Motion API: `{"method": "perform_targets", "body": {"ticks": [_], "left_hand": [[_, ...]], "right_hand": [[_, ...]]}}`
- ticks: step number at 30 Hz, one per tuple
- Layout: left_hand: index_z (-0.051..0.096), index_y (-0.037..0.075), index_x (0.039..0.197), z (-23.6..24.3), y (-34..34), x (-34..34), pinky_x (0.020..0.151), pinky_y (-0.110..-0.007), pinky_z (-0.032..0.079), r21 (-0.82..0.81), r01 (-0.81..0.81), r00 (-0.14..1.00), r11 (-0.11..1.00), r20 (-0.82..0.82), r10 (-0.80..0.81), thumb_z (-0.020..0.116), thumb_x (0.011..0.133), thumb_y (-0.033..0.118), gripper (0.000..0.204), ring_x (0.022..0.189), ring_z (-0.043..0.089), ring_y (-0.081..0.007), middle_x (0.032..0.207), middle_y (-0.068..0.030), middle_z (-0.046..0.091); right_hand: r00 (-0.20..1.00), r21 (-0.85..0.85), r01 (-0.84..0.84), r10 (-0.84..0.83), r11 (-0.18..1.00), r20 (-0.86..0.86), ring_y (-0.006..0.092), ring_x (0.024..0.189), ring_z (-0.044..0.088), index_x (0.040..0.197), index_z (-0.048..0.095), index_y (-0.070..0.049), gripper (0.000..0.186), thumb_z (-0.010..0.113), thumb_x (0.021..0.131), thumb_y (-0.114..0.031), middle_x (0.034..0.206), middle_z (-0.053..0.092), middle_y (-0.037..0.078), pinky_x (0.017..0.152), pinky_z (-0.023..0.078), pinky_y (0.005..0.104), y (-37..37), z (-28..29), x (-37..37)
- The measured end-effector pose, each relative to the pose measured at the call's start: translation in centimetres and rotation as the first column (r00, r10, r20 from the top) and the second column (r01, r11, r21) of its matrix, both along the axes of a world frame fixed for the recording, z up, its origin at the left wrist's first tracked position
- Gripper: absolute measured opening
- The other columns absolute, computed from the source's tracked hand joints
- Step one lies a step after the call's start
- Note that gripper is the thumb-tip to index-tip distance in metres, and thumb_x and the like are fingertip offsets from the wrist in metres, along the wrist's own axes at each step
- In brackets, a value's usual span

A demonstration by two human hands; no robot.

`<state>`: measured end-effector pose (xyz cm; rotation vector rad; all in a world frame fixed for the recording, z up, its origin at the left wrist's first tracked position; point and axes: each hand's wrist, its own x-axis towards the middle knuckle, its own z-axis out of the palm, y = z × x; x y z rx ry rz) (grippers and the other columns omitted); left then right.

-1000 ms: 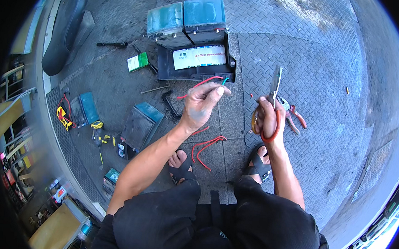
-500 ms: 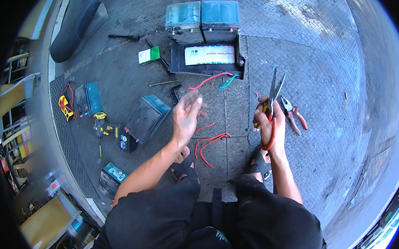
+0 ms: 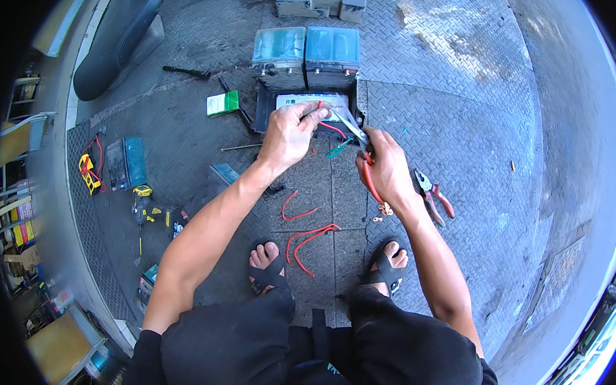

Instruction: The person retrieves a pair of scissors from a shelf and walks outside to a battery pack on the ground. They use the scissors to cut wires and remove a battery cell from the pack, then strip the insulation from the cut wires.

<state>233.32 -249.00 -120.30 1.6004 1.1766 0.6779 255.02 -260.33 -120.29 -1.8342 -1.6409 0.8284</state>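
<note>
My left hand (image 3: 288, 136) pinches a red wire (image 3: 335, 129) between thumb and fingers; a short red end sticks up above the fingertips. The wire trails down toward the front edge of a black battery box (image 3: 360, 100), beside a green wire loop (image 3: 339, 148). My right hand (image 3: 388, 170) is closed on the red-orange handles of scissors (image 3: 351, 127). The blades point up and left, their tips close to my left fingertips; whether they touch the wire I cannot tell. Two teal-topped batteries (image 3: 279, 46) stand at the far side of the box, and a white label lies inside it.
Cut red wires (image 3: 312, 241) and copper-coloured terminals (image 3: 386, 209) lie on the ground near my feet. Red-handled pliers (image 3: 433, 194) are at the right. Leftward are a green-and-white box (image 3: 222, 103), a loose battery (image 3: 133, 162), a yellow meter (image 3: 90, 173) and a black seat (image 3: 120, 36).
Both hands have moved forward to the battery box. My left hand, empty before, has taken hold of the red wire; the scissors have swung from pointing forward to pointing left toward it.
</note>
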Motion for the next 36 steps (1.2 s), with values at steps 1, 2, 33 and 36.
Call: {"method": "perform_targets", "body": {"ticks": [1,2,33,36], "left_hand": [[0.083,0.002,0.116,0.3,0.1,0.1,0.067,-0.036,0.055,0.087,0.04,0.999,0.995,0.014,-0.041,0.074,0.105,0.021,0.023,0.066,0.069,-0.0193,0.083,-0.013,0.078],[0.083,0.003,0.115,0.5,0.1,0.2,0.07,-0.036,0.057,0.167,0.073,0.997,0.983,0.01,-0.076,0.074,0.105,0.02,0.022,0.068,0.071,-0.0222,0.087,-0.015,0.08],[0.069,-0.004,0.105,1.0,-0.1,4.2,0.07,-0.039,0.053,0.156,0.234,0.971,0.96,-0.076,-0.225,0.057,0.115,0.016,0.026,0.075,0.066,-0.0228,0.084,-0.0124,0.068],[0.069,-0.004,0.105,0.9,-0.1,4.2,0.069,-0.038,0.052,0.186,0.249,0.968,0.951,-0.066,-0.24,0.056,0.115,0.016,0.026,0.073,0.065,-0.0216,0.081,-0.0116,0.068]], "right_hand": [[0.999,0.03,-0.007,0.006,1.0,0.033,0.0402,0.095,0.071,0.135,0.063,0.003,0.05,0.071,0.086,-0.004,0.104,0.068,0.023,0.087,0.058,0.0474,0.5,0.1,-0.3],[0.999,0.047,-0.025,0.023,0.999,0.04,0.0402,0.095,0.072,0.135,0.064,0.002,0.051,0.073,0.085,-0.004,0.104,0.068,0.023,0.087,0.058,0.0473,1.0,0.2,-0.4],[0.983,0.058,0.057,-0.066,0.997,0.17,0.0436,0.093,0.072,0.13,0.066,-0.006,0.054,0.087,0.081,-0.011,0.102,0.068,0.02,0.081,0.059,0.0526,1.5,-0.5,1.7],[0.978,0.117,0.025,-0.049,0.993,0.203,0.0428,0.096,0.072,0.132,0.065,-0.007,0.056,0.088,0.081,-0.013,0.105,0.068,0.019,0.082,0.06,0.0517,1.6,-0.4,2.0]]}}
